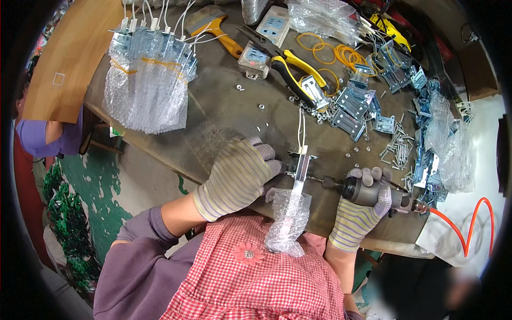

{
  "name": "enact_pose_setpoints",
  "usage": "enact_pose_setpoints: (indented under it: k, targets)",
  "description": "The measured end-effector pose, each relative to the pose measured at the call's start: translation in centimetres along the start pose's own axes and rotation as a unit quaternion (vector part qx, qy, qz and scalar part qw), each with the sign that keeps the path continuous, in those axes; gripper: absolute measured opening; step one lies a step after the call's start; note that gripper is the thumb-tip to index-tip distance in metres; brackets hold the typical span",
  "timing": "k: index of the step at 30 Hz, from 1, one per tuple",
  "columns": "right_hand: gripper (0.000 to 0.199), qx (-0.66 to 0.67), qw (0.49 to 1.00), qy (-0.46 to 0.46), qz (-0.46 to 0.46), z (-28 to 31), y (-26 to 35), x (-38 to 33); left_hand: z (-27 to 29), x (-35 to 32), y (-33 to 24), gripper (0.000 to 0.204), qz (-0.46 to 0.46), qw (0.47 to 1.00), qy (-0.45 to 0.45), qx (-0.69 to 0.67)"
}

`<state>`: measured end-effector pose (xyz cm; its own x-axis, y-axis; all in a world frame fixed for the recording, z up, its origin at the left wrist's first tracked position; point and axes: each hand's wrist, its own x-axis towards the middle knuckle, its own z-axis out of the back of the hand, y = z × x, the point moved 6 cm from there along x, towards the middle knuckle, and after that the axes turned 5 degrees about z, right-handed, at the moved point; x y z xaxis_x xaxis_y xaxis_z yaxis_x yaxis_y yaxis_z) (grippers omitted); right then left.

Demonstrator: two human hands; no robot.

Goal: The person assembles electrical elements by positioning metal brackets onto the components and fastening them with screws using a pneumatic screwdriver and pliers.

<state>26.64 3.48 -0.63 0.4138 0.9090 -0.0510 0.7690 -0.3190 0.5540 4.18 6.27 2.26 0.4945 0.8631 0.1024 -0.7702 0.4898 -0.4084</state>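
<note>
Bubble-wrapped metal part [290,213] overhangs the workbench [224,112] edge. Left hand [240,173] closed flat against its bracket [301,160]; right hand [362,205] wrapped around the air screwdriver [370,193], bit at the bracket. Advise: keep bit square, part pinned firmly.

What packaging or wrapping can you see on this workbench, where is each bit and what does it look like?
Bubble-wrap sleeve: near bench edge, between left hand and right hand, clear, crumpled, round a slim metal part.
Bubble-wrapped bundle: far left of bench, clear, banded in yellow, white wires on top.
Clear plastic bags: far edge, crumpled.
Clear wrap: right edge, loose over metal brackets.
</note>
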Motion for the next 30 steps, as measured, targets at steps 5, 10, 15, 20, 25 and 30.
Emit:
enact_pose_setpoints:
  k: [5, 10, 15, 20, 25, 30]
  targets:
    - [0.039, -0.005, 1.0, 0.005, -0.001, -0.1, 0.0, 0.0, 0.2, -0.4, -0.7, 0.023, -0.005, 0.999, -0.006, 0.037]
    - [0.04, -0.01, 1.0, 0.007, -0.002, -0.1, 0.1, -0.1, 0.1, -0.4, -1.6, 0.023, -0.003, 0.994, 0.026, 0.108]
    - [0.041, 0.001, 1.0, 0.01, -0.003, -0.1, -0.1, 0.0, -0.2, -0.6, -1.0, 0.017, 0.002, 0.998, -0.028, 0.048]
    - [0.037, 0.006, 1.0, 0.006, -0.01, -0.1, -0.1, 0.0, -0.3, -0.5, -1.0, 0.018, -0.01, 0.999, -0.022, 0.033]
    - [0.035, 0.027, 0.999, -0.001, -0.017, 0.0, -0.3, 0.1, -0.6, -0.5, -0.8, 0.018, -0.015, 0.999, -0.006, 0.039]
    - [0.041, 0.015, 1.0, -0.004, -0.014, -0.1, -0.4, 0.0, -0.6, -0.4, -0.8, 0.019, -0.031, 0.999, -0.029, 0.024]
